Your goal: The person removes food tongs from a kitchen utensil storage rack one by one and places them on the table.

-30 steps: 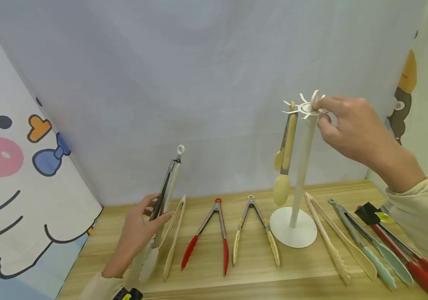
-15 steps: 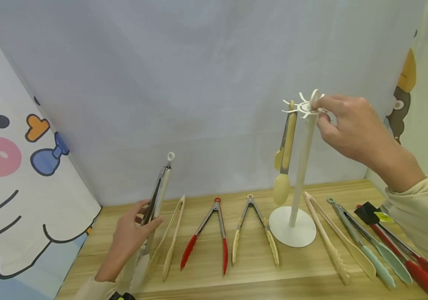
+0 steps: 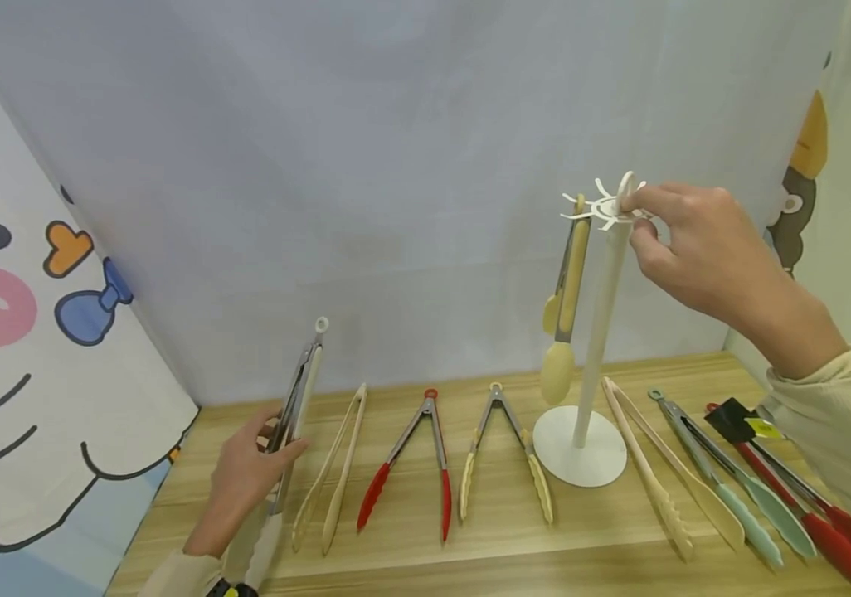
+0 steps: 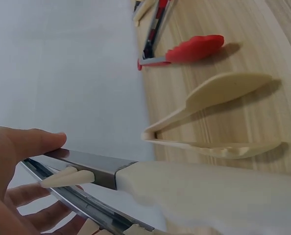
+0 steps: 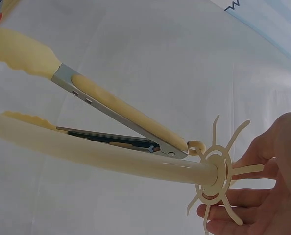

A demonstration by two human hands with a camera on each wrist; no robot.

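My left hand (image 3: 246, 468) grips a pair of steel kitchen tongs with cream-white tips (image 4: 209, 196), tilted at the left, ring end up and tips low near the table. In the left wrist view the thumb lies on one steel arm and fingers are behind the other. My right hand (image 3: 720, 249) pinches the loop on top of a white utensil stand (image 3: 599, 332). From one of its hooks (image 5: 232, 134) hangs a pair of yellow tongs (image 3: 558, 369), tips down. Some right fingertips are behind the hook ring in the head view.
On the wooden table (image 3: 410, 572) lie beige tongs (image 3: 344, 473), red-tipped tongs (image 3: 373, 497) and pale yellow tongs (image 3: 468, 481), left of the stand's round base (image 3: 582, 468). More beige tongs (image 3: 645, 473), mint tongs (image 3: 750, 518) and red tongs (image 3: 847, 547) lie right. A grey cloth (image 3: 396, 166) hangs behind.
The left hand has moved left and down, carrying the cream-tipped tongs away from the neighbouring beige pair. The right hand keeps its hold on the stand's loop.
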